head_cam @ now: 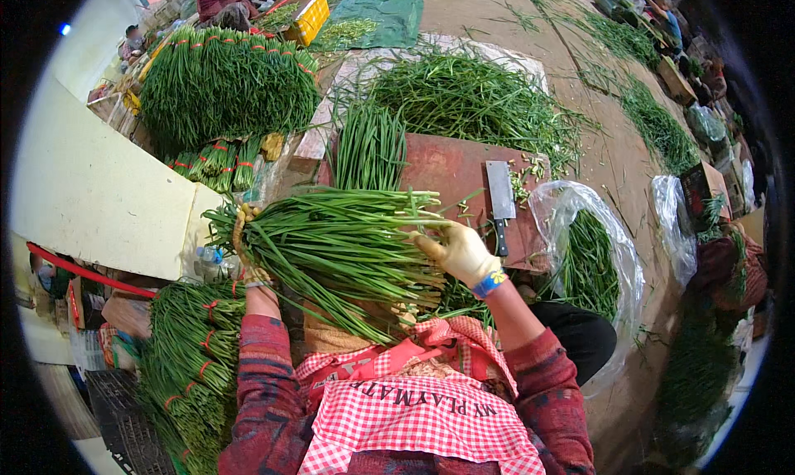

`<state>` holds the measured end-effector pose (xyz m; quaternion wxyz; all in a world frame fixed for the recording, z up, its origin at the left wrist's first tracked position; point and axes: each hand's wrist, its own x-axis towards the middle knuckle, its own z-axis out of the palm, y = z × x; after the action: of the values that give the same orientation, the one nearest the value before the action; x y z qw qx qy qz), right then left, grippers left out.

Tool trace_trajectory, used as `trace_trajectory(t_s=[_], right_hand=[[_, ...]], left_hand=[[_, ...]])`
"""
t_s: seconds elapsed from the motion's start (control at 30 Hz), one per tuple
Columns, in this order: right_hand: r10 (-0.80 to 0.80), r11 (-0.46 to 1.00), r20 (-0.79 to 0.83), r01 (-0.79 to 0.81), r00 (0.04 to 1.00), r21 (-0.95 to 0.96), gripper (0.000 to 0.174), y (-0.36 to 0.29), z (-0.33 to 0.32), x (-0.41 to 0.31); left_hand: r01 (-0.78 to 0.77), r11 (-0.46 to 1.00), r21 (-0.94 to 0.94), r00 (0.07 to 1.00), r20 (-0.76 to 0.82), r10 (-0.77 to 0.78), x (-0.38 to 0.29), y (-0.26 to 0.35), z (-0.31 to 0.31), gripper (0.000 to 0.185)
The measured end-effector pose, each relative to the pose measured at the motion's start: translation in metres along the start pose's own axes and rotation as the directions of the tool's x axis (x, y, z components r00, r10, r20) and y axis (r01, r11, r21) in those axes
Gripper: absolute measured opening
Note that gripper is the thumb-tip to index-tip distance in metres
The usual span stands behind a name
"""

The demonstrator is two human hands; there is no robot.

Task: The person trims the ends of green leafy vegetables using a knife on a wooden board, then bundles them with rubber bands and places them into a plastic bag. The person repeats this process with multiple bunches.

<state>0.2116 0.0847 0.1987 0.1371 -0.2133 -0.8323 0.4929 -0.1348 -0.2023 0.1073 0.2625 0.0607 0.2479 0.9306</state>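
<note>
A loose bundle of garlic chives (335, 239) lies crosswise in front of my body, stem ends to the right. My left hand (245, 236), in a soiled yellowish glove, grips its leafy end. At the stem ends is my right hand (463, 251) in a pale glove, thumb and fingers pinching a few stems at the upper edge. Beyond the bundle is a reddish cutting board (441, 164). On it rest a cleaver (500, 189) with a black handle, cut stem bits (528, 175) and another bunch of chives (371, 146).
A large chive heap (459, 96) spreads behind the board. Banded bundles stand stacked (230, 90) at back left, and more lie (192, 363) beside my left arm. A clear plastic bag (627, 270) with greens sits at right. A pale wall (105, 189) borders the left. Other people sit farther off.
</note>
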Motion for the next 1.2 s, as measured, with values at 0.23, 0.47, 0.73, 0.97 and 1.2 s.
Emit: trace_trajectory(t_s=[0.23, 0.47, 0.73, 0.97, 1.2], right_hand=[[0.253, 0.967, -0.135, -0.246, 0.958, 0.064, 0.032, 0.079, 0.018, -0.014], [0.316, 0.839, -0.154, -0.351, 0.936, -0.415, 0.04, 0.112, -0.043, -0.046], [0.333, 0.542, 0.344, -0.476, 0.878, 0.692, 0.064, 0.076, -0.002, 0.019], [0.151, 0.103, 0.363, -0.379, 0.92, 0.919, 0.047, 0.059, 0.007, 0.019], [0.089, 0.375, 0.473, -0.47, 0.876, 0.799, 0.045, 0.045, 0.006, 0.025]], left_hand=[[0.009, 1.0, 0.025, 1.0, 0.008, -0.009, -0.01, 0.007, 0.03, 0.023], [-0.027, 0.996, 0.085, 0.999, 0.049, 0.023, -0.007, 0.011, 0.046, 0.022], [0.06, 0.998, -0.027, 0.997, 0.055, -0.059, 0.013, -0.007, 0.005, 0.025], [0.066, 0.996, 0.064, 0.998, 0.009, -0.066, 0.018, -0.003, -0.025, 0.028], [0.127, 0.992, -0.021, 0.98, 0.158, -0.122, 0.021, -0.008, -0.007, 0.027]])
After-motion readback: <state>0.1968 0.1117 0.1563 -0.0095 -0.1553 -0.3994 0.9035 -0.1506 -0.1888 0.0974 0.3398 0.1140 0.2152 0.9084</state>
